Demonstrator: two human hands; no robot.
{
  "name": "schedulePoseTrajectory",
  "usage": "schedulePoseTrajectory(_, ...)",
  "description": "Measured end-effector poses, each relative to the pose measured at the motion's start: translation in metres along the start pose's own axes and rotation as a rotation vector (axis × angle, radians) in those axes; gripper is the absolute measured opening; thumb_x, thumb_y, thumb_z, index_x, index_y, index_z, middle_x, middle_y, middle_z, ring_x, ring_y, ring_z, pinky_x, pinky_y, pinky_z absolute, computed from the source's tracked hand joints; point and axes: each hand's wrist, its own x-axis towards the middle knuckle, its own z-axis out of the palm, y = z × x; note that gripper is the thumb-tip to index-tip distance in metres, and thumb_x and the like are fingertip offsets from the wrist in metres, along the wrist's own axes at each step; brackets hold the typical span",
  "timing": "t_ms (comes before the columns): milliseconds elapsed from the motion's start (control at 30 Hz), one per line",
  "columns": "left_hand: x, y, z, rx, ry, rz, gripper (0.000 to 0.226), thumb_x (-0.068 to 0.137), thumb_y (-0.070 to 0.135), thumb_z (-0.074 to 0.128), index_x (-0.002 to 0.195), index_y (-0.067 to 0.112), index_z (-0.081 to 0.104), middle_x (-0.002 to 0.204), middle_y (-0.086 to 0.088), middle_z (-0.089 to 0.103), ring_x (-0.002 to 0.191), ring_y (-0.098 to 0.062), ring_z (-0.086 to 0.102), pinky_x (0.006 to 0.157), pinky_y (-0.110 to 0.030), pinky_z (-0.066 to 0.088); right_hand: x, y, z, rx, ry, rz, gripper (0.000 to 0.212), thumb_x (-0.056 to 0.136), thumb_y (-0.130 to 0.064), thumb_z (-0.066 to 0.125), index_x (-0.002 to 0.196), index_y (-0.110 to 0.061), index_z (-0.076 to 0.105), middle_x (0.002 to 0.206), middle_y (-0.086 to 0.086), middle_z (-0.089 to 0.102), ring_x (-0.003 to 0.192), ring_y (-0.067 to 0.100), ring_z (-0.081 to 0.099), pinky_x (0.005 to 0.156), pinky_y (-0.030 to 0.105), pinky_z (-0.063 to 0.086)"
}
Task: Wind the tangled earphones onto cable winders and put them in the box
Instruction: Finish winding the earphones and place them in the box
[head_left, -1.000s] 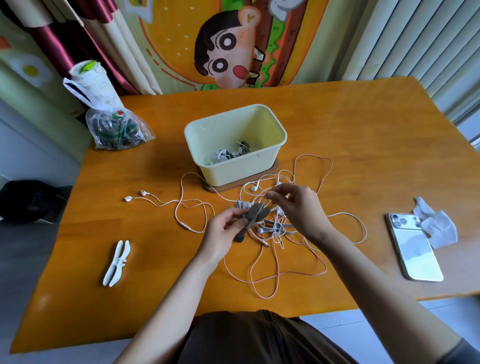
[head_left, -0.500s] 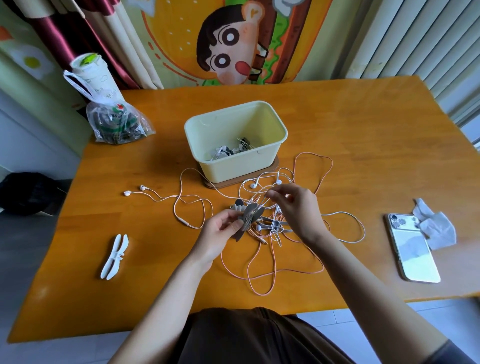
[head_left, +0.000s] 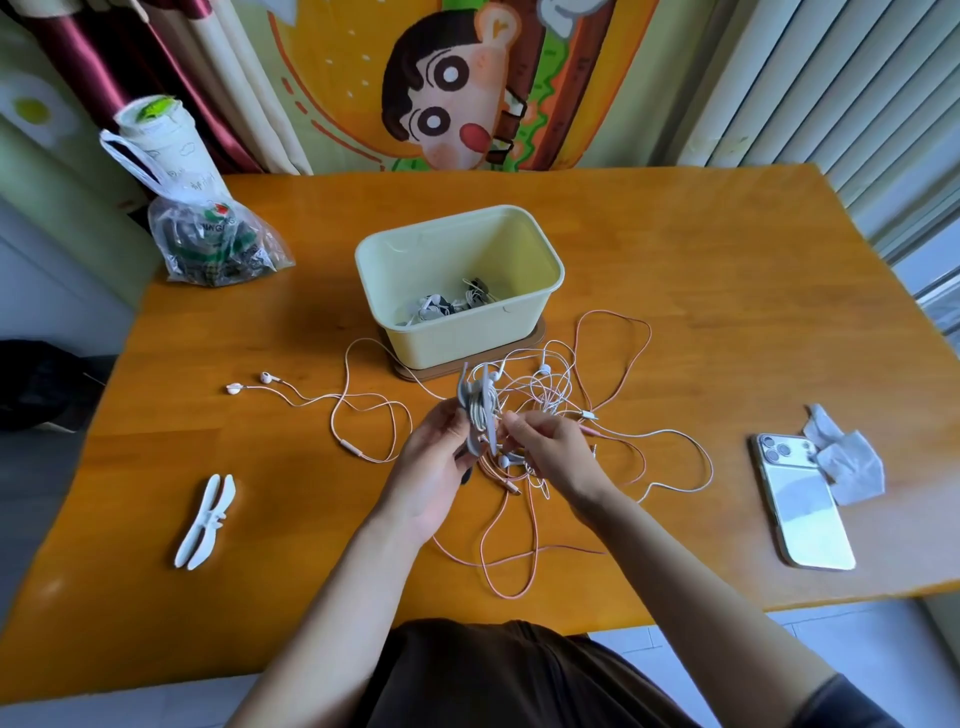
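The left hand (head_left: 434, 467) gripped a grey, double-winged plastic cable winder (head_left: 474, 415), fingers curled round its lower half, and held it above the orange wooden table (head_left: 727, 312). The winder stood nearly upright, its long axis pointing away from the person towards the pale yellow rectangular plastic box (head_left: 467, 338) just beyond. A few turns of cord seemed to lie round its waist, though the blur made this hard to confirm. The right hand (head_left: 558, 457) was just beside the winder on its right, fingertips pinched together on a thin white earphone cable (head_left: 540, 389) that ran off into the tangle lying between the hands and the box. A pink-corded pair of earphones (head_left: 350, 447) was mixed into the same heap, its buds trailing out well to the left. The next turn looked to depend on this: the loose cord lay to the right of and beyond the winder, so the right hand, being nearer, was best placed to carry it across the winder's axis while the left kept the winder steady (a snag in the knot would pull against that grip). Some wound sets already lay in the box. A spare white winder (head_left: 205, 522) lay flat near the table's left side, well apart from both hands.
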Motion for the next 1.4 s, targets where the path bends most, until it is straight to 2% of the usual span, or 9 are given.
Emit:
schedulePoseTrajectory(200, 0.003, 0.007, 0.004, -0.120, 0.013, -0.012, 0.027, 0.093, 0.026, 0.045, 0.116, 0.025, 0.060, 0.115, -0.001, 0.067, 0.118, -0.021, 0.056, 0.106, -0.040, 0.039, -0.004, 0.007, 0.014, -0.012, -0.123, 0.074, 0.033, 0.098, -0.026, 0.046, 0.076, -0.014, 0.067, 0.057, -0.011, 0.054, 0.049, 0.003, 0.039, 0.046, 0.012, 0.029)
schedulePoseTrajectory(333, 0.006, 0.007, 0.001, -0.124, 0.109, 0.012, 0.024, 0.093, 0.028, 0.047, 0.113, 0.022, 0.060, 0.115, -0.011, 0.063, 0.108, -0.027, 0.058, 0.081, -0.034, 0.052, -0.006, -0.001, 0.024, -0.115, -0.102, -0.007, 0.034, 0.098, -0.025, 0.046, 0.073, -0.016, 0.067, 0.059, -0.010, 0.057, 0.049, 0.000, 0.046, 0.052, 0.012, 0.032)
schedulePoseTrajectory(400, 0.009, 0.005, 0.000, -0.005, 0.233, 0.064, 0.021, 0.095, 0.023, 0.050, 0.112, 0.018, 0.061, 0.109, -0.013, 0.064, 0.096, -0.026, 0.059, 0.061, -0.024, 0.050, -0.010, -0.004, 0.027, -0.178, -0.085, -0.058, 0.032, 0.098, -0.024, 0.045, 0.074, -0.019, 0.066, 0.059, -0.009, 0.057, 0.047, -0.001, 0.047, 0.051, 0.010, 0.031)
schedulePoseTrajectory(533, 0.014, 0.000, -0.011, 0.445, 0.385, 0.325, 0.019, 0.094, 0.011, 0.056, 0.097, 0.027, 0.064, 0.098, 0.005, 0.069, 0.092, -0.012, 0.064, 0.072, -0.018, 0.049, -0.018, -0.009, 0.031, -0.295, -0.090, -0.171, 0.027, 0.098, -0.024, 0.046, 0.089, -0.015, 0.070, 0.062, -0.009, 0.058, 0.051, 0.000, 0.050, 0.051, 0.011, 0.035)
schedulePoseTrajectory(633, 0.014, -0.003, -0.018, 0.724, 0.361, 0.431, 0.020, 0.092, 0.006, 0.058, 0.099, 0.023, 0.064, 0.102, 0.006, 0.067, 0.094, -0.008, 0.063, 0.068, -0.006, 0.045, -0.021, -0.017, 0.028, -0.376, -0.127, -0.241, 0.026, 0.098, -0.024, 0.046, 0.096, -0.013, 0.070, 0.065, -0.010, 0.057, 0.054, -0.002, 0.053, 0.052, 0.011, 0.037)
schedulePoseTrajectory(767, 0.012, -0.004, -0.021, 0.790, 0.311, 0.426, 0.017, 0.092, 0.007, 0.058, 0.104, 0.018, 0.065, 0.104, 0.004, 0.066, 0.098, -0.011, 0.061, 0.071, -0.004, 0.046, -0.016, -0.032, 0.009, -0.446, -0.085, -0.249, 0.026, 0.098, -0.024, 0.045, 0.102, -0.013, 0.068, 0.069, -0.015, 0.056, 0.059, -0.002, 0.055, 0.054, 0.013, 0.041)
schedulePoseTrajectory(867, 0.012, -0.001, -0.018, 0.778, 0.232, 0.388, 0.020, 0.090, 0.008, 0.060, 0.103, 0.022, 0.064, 0.102, 0.008, 0.066, 0.101, -0.011, 0.062, 0.077, -0.011, 0.051, -0.012, -0.040, -0.006, -0.497, -0.041, -0.261, 0.024, 0.097, -0.024, 0.047, 0.099, -0.015, 0.070, 0.074, -0.009, 0.061, 0.068, 0.011, 0.062, 0.060, 0.026, 0.048)
schedulePoseTrajectory(1000, 0.010, 0.002, -0.011, 0.767, 0.145, 0.337, 0.021, 0.090, 0.009, 0.060, 0.106, 0.022, 0.065, 0.102, 0.005, 0.068, 0.102, -0.013, 0.063, 0.086, -0.029, 0.054, -0.006, -0.051, -0.020, -0.521, 0.001, -0.284, 0.024, 0.095, -0.027, 0.051, 0.095, -0.014, 0.071, 0.071, -0.011, 0.060, 0.060, 0.004, 0.057, 0.048, 0.016, 0.038)
schedulePoseTrajectory(1400, -0.002, 0.016, -0.001, 0.613, -0.035, 0.178, 0.018, 0.094, 0.012, 0.055, 0.101, 0.027, 0.063, 0.098, 0.004, 0.069, 0.089, -0.004, 0.065, 0.071, -0.014, 0.049, 0.010, -0.044, -0.033, -0.428, 0.126, -0.297, 0.022, 0.085, -0.033, 0.061, 0.085, -0.013, 0.070, 0.076, -0.004, 0.065, 0.069, 0.011, 0.060, 0.059, 0.021, 0.047)
